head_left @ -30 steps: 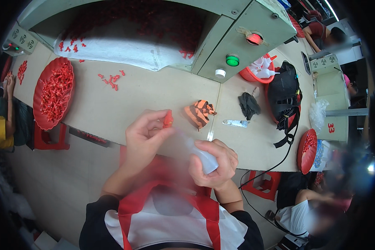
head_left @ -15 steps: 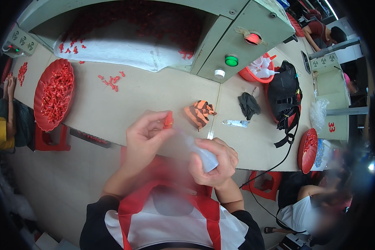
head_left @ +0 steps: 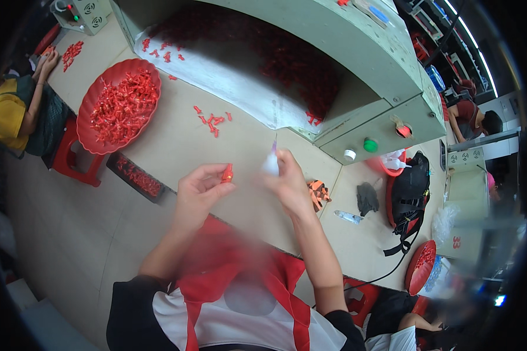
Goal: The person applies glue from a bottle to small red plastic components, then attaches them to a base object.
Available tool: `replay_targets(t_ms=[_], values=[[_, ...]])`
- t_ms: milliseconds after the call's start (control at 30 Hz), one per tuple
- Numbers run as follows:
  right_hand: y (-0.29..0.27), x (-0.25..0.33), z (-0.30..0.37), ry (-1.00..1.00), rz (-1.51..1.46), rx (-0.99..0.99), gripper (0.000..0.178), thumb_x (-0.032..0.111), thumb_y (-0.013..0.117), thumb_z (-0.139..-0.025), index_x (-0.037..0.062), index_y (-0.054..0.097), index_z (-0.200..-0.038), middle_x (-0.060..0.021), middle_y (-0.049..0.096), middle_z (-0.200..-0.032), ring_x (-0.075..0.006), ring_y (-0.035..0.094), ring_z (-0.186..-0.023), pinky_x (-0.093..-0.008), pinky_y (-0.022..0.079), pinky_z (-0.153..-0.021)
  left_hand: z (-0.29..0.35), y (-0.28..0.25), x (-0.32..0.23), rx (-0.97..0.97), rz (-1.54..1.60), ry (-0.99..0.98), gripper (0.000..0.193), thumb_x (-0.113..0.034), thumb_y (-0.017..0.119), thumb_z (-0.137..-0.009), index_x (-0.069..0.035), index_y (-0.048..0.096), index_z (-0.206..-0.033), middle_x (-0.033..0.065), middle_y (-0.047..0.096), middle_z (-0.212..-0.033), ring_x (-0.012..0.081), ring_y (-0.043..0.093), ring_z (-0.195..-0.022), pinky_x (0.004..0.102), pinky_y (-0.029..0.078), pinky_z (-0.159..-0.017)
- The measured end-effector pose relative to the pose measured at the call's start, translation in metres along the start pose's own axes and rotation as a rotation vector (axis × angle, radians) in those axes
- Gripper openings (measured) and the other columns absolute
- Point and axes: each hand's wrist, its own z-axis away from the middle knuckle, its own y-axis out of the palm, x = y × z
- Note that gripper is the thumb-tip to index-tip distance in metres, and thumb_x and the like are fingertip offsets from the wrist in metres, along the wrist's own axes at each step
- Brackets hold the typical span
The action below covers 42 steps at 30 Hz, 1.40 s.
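My left hand [head_left: 198, 190] pinches a small red plastic piece [head_left: 228, 174] between thumb and fingertips, above the table's near edge. In my right hand [head_left: 290, 182] is a white squeeze bottle [head_left: 270, 164], its thin purplish tip pointing up and away from me. The bottle is apart from the red piece. Just right of my right wrist lies a crumpled orange-and-dark striped cloth [head_left: 318, 193]. Beyond my hands, several loose red pieces [head_left: 212, 120] rest on the tabletop [head_left: 240, 149]. A large red scalloped basin [head_left: 83, 124] heaped with similar pieces stands to the left.
A green-grey metal cabinet [head_left: 334, 147] with knobs spans the back, red pieces lying on its white sheet. Rightward are a dark cloth [head_left: 367, 199], a clear packet [head_left: 348, 217], a red basket of bottles [head_left: 396, 165] and a black bag [head_left: 409, 190]. Co-workers sit left and right.
My right hand has swung the squeeze bottle up and away from my body, turning its tip from the red piece toward the cabinet. My left hand still pinches the piece. The view has turned.
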Motion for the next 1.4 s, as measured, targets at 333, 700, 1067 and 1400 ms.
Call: replay_targets(t_ms=[333,700,1067,1400], values=[[0.065,0.017,-0.131,-0.140,1.076,-0.070,0.019,0.012,0.062,-0.069,-0.0001,0.063,-0.083,-0.0222,0.063,-0.081,-0.0371,0.061,-0.078,-0.0426,0.048,-0.067,0.014,-0.022,-0.012,-0.034,0.093,-0.010,0.032,0.006,0.062,-0.076,0.005,0.053,-0.107,0.0114,0.061,-0.094,0.0196,0.064,-0.080,0.0269,0.051,-0.071],[0.009,0.041,0.036,-0.007,-0.012,0.061,0.010,-0.002,0.063,-0.073,-0.0029,0.063,-0.083,-0.0053,0.063,-0.074,-0.0096,0.057,-0.066,-0.0230,0.044,-0.060,0.007,0.010,-0.003,0.065,-0.031,0.031,0.033,0.007,0.059,-0.079,0.005,0.053,-0.111,0.0084,0.059,-0.100,0.0158,0.061,-0.088,0.0247,0.050,-0.076],[-0.020,0.021,0.081,-0.252,-0.058,-0.062,0.010,0.000,0.069,-0.074,-0.0036,0.063,-0.081,-0.0081,0.063,-0.077,-0.0106,0.058,-0.070,-0.0216,0.047,-0.063,0.020,0.060,-0.002,0.161,-0.356,0.365,0.032,0.014,0.056,-0.076,0.005,0.056,-0.107,0.0108,0.051,-0.099,0.0168,0.059,-0.087,0.0263,0.053,-0.078],[-0.022,0.011,0.086,-0.438,0.147,-0.195,0.014,0.006,0.074,-0.071,0.0007,0.062,-0.077,-0.0044,0.063,-0.074,-0.0092,0.057,-0.067,-0.0215,0.045,-0.060,0.023,0.067,-0.001,0.174,-0.540,0.475,0.032,0.016,0.057,-0.074,0.004,0.058,-0.103,0.0123,0.052,-0.099,0.0193,0.062,-0.084,0.0265,0.055,-0.074]])
